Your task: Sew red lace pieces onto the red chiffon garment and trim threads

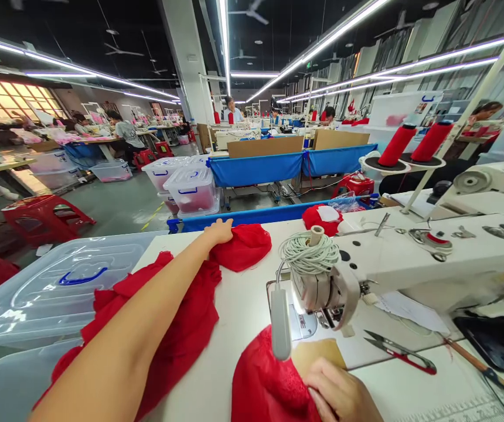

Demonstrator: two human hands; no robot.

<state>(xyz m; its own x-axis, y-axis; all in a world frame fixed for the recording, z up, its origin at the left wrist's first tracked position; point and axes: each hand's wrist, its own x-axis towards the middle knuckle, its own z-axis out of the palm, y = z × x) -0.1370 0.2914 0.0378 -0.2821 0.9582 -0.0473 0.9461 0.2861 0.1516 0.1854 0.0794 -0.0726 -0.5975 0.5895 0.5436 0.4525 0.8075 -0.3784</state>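
My left hand [220,231] reaches to the far side of the sewing table, its fingers bent against the edge of a bunched red fabric piece [247,247]. Below that arm lies a larger heap of red fabric [190,319]. Near the table's front, my right hand [344,391] pinches the edge of a red plush fabric piece [264,375], just in front of the sewing machine [322,287]. A tan patch [320,354] lies beside those fingers. The needle area is partly hidden by the machine head and a grey lamp [281,322].
Thread snips [404,351], an orange-handled tool [480,363] and a dark phone-like slab [498,340] lie at right. Red thread cones [397,145] stand behind the machine. A lidded clear bin [71,281] adjoins the table at left. Other people sit at machines farther back.
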